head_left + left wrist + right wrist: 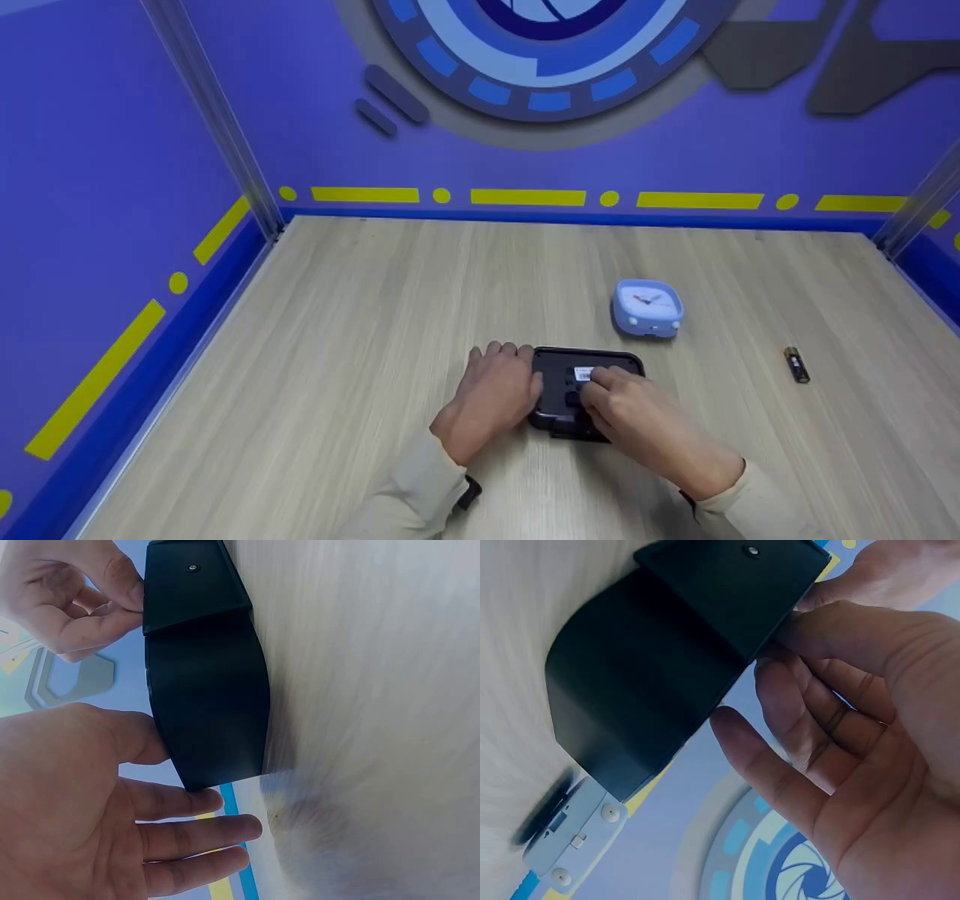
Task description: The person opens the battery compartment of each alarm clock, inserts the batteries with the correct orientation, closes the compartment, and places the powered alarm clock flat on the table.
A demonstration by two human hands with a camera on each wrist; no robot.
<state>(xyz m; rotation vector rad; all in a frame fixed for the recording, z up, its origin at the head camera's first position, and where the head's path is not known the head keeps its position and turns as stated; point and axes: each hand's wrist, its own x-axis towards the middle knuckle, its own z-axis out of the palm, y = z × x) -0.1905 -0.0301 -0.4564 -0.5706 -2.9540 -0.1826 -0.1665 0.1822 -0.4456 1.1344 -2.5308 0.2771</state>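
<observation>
A black rounded device (pixel 553 375) lies back side up on the table, a white barcode label (pixel 583 373) on its back. Along its left edge rests my left hand (pixel 495 388), the thumb against the rim. In the left wrist view the other fingers (pixel 195 844) of that hand are spread and straight. My right hand (pixel 634 409) is over the right half of the back, its thumb and curled fingers pinching close at the surface. I cannot tell what lies between those fingertips. A dark raised flap (pixel 735 592) with a screw shows along the near side.
Beyond the device, to the right, a light blue alarm clock (pixel 649 309) stands on the wooden table (pixel 375 300). A black and gold battery (pixel 796 365) lies farther right. Blue-purple panels (pixel 300 142) enclose the table's back and sides.
</observation>
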